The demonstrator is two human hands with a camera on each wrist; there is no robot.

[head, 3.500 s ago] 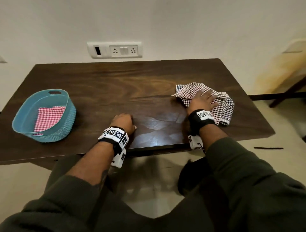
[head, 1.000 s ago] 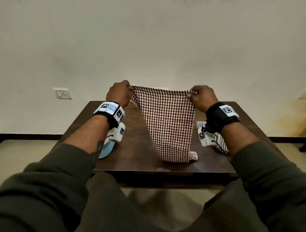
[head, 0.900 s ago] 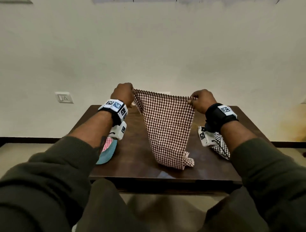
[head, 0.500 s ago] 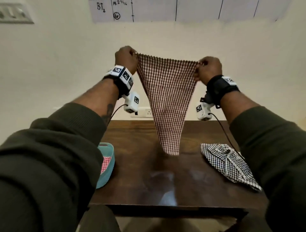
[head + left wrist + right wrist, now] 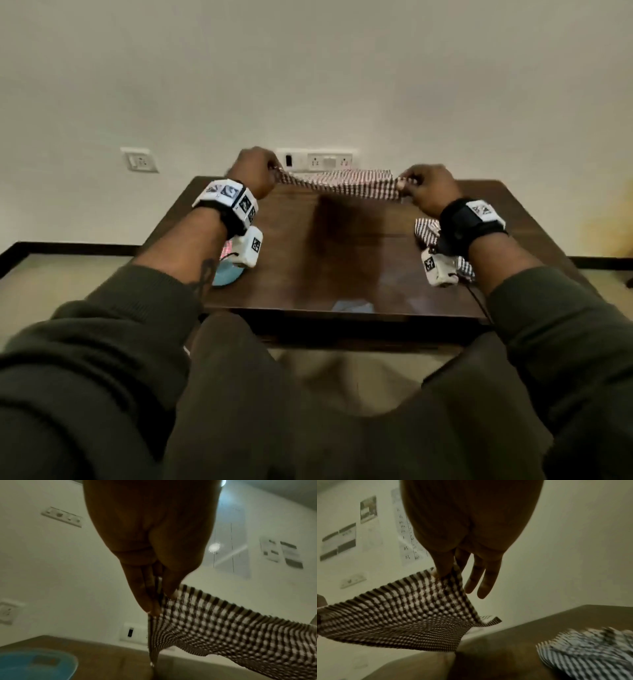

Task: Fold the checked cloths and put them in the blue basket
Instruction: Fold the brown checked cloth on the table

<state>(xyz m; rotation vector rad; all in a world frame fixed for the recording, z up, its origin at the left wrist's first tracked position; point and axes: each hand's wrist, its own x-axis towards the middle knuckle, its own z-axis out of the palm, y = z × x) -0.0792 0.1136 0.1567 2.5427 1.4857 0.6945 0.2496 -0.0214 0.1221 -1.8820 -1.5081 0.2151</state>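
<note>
Brown checked cloth (image 5: 346, 186) pinched taut: left hand (image 5: 253, 173); right hand (image 5: 428, 190).

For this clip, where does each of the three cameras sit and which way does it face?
Head: on the head, facing forward and down over the table; shows both sleeved arms, left hand and right hand.
Left wrist: under the left hand, facing along the fingers at the brown checked cloth; blue basket below.
Right wrist: under the right hand, facing the same cloth; black checked cloth on the table.
Shared: both wrist views see the brown checked cloth.
</note>
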